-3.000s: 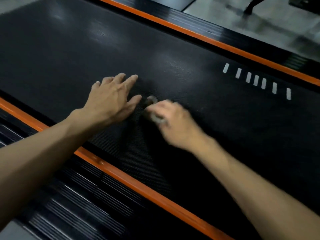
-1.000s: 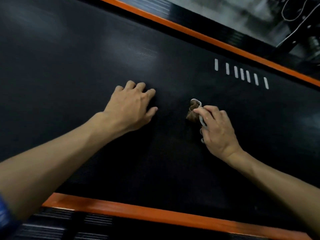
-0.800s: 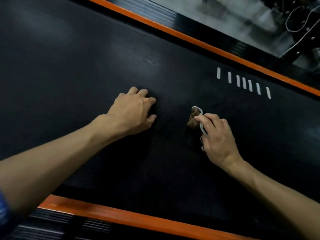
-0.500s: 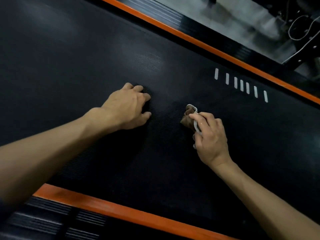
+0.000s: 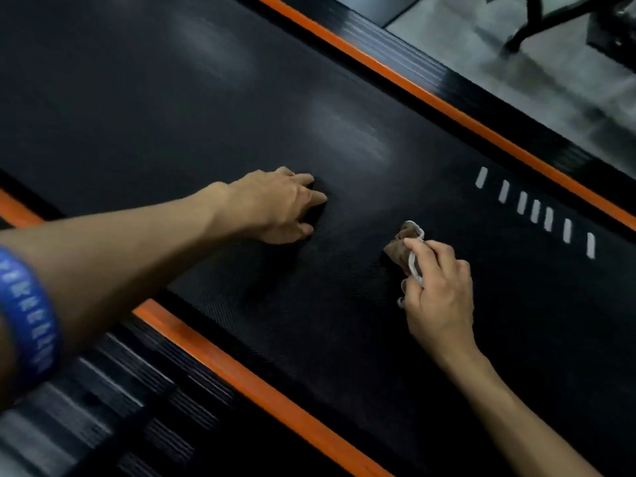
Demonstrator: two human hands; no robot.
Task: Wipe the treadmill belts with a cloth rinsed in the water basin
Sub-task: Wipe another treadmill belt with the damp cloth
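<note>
A black textured treadmill belt (image 5: 179, 108) fills most of the view, with a row of short white marks (image 5: 535, 210) at the right. My right hand (image 5: 437, 290) is shut on a small crumpled brown cloth with a white edge (image 5: 401, 251) and presses it onto the belt. My left hand (image 5: 275, 204) rests on the belt to the left of the cloth, a hand's width away, fingers curled and pressing down, holding nothing. No water basin is in view.
Orange strips run along both sides of the belt, the near one (image 5: 261, 390) and the far one (image 5: 454, 108). Black ribbed side rails (image 5: 137, 390) lie outside them. Grey floor and a dark equipment frame (image 5: 537, 18) show at the top right.
The view has swung, so the near orange strip now runs diagonally. My right hand with the cloth stays close to the same belt spot, and my left hand keeps pressing beside it.
</note>
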